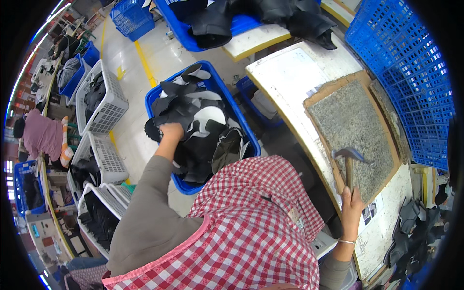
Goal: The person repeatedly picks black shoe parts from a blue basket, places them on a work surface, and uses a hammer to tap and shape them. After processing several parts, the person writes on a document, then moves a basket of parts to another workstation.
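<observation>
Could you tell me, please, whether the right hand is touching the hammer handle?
Touching. The head view shows the right hand closed around the near end of the hammer handle, without a visible gap.

Pale floor [137,111] with yellow lines [145,63]

Factory workshop: workbench [382,251], hammer [350,154], blue tub [251,141] of black cut pieces [167,111], white baskets [110,113], yellow floor line [144,63], co-worker [43,133].

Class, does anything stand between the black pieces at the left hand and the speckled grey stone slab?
Yes: the blue plastic bin's right rim, then the white tabletop's left edge. A wooden-handled metal hammer overlaps the slab.
</observation>
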Tool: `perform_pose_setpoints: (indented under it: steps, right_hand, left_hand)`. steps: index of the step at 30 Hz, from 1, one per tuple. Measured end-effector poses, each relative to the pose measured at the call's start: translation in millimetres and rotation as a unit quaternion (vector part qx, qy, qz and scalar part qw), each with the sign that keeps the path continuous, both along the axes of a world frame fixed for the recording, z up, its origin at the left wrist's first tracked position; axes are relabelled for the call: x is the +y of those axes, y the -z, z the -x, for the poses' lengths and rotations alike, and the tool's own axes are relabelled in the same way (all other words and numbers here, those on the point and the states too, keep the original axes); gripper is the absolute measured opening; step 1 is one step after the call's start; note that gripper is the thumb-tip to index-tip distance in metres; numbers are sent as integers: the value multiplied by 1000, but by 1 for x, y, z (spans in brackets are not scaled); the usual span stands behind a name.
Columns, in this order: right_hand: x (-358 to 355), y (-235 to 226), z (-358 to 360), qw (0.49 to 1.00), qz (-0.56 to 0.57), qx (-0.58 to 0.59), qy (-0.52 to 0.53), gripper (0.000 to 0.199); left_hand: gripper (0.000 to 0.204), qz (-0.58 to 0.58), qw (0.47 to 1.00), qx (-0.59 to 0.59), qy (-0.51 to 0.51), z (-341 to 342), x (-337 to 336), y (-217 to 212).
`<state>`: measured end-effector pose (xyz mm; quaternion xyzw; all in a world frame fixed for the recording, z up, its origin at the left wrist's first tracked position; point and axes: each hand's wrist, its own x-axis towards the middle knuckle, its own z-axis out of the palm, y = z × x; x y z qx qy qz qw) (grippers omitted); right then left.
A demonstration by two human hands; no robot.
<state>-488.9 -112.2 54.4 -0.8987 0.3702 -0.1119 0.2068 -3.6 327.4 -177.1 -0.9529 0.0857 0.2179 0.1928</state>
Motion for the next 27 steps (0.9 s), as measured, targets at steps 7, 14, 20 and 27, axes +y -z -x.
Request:
perform_pose_setpoints:
  steps: [7, 14, 20, 27]
  right_hand:
    - [-8, 6, 1, 982, -137, -3, 127, 37]
    - [-11, 1, -3, 986, -127, 7, 112, 38]
    - [-7, 1, 1, 994, -87, -13, 66, 38]
    - [-1, -4, 23, 994, -82, -54, 44, 36]
  left_hand:
    - [61, 829, 524, 152, -122, -86, -166, -123]
    - [68, 885, 172, 169, -399, -147, -274, -137]
    - [57, 881, 266, -95, -380, -146, -293, -166]
    - [44, 808, 480, -329, 91, -48, -310, -248]
